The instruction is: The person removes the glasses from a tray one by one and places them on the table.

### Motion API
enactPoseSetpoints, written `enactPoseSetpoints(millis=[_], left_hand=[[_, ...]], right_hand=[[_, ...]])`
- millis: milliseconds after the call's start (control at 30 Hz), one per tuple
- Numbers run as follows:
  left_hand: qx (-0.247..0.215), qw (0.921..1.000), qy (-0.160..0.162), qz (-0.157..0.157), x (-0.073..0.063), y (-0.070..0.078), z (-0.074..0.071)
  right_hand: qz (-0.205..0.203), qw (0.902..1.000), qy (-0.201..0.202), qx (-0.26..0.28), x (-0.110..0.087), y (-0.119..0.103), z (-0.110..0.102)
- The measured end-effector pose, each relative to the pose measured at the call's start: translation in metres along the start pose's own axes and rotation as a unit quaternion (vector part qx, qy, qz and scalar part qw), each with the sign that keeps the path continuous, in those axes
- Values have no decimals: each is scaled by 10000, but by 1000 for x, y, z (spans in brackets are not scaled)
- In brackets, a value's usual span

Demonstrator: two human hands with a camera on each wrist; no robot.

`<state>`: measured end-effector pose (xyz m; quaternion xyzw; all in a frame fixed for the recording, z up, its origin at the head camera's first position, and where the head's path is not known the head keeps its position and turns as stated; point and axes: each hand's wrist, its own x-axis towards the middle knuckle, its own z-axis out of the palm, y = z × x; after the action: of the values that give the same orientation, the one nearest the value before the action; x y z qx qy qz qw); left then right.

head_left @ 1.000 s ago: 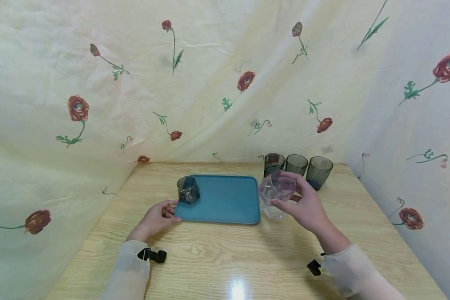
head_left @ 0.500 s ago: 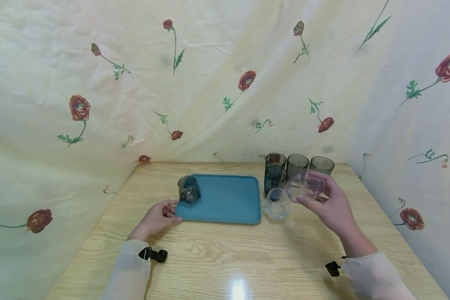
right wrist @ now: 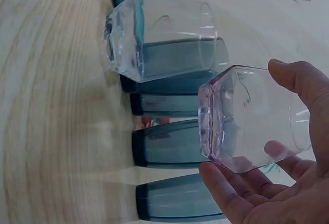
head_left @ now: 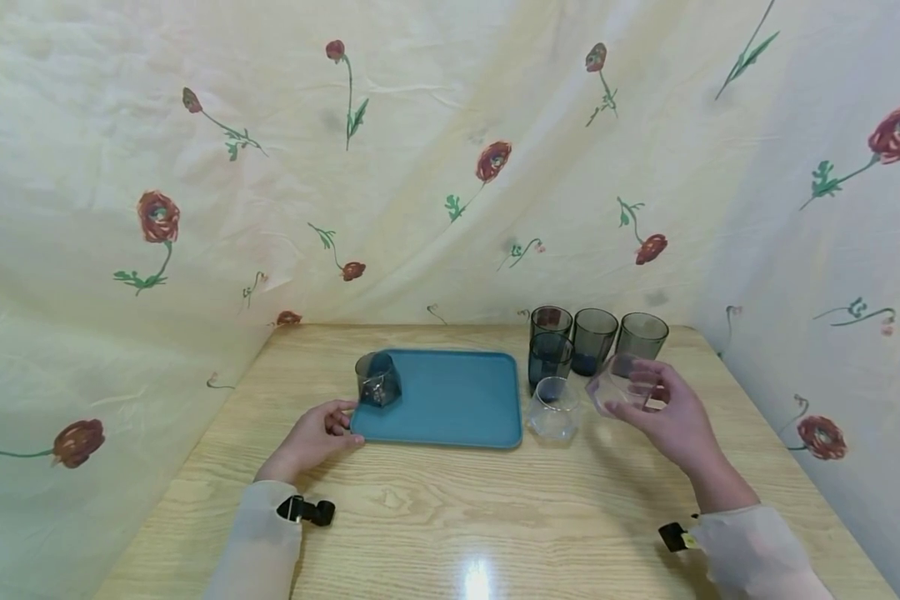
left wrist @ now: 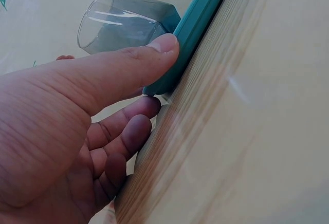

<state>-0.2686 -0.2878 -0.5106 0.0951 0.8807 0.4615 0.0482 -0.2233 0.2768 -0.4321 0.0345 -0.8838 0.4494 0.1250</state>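
My left hand holds the front left corner of a blue tray, thumb along its edge and fingertips at the corner in the left wrist view. On that tray's left end stands a smoky grey glass with a faceted base. My right hand grips a pink-tinted clear glass between thumb and fingers, raised above the table and slightly tilted. To its left, a colourless glass with an angular base stands upright on the table, close to the tray's right edge.
Several tall dark tumblers stand behind the right hand, among them a front one, a middle one and a right one. A flowered cloth hangs behind the wooden table.
My right hand has carried the pink-tinted glass rightward, away from above the colourless glass, then slightly lower. The left hand and the tray have stayed in place.
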Motion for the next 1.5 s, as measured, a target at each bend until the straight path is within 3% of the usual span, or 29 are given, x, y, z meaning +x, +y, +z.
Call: enactPoseSetpoints(millis=[433, 1500], left_hand=[[-42, 10000, -14, -64, 0, 1, 1], [-87, 10000, 0, -43, -1, 1, 0]], right_hand=[[439, 9976, -528, -23, 7, 30, 7], [662, 9931, -948, -181, 6, 41, 18]])
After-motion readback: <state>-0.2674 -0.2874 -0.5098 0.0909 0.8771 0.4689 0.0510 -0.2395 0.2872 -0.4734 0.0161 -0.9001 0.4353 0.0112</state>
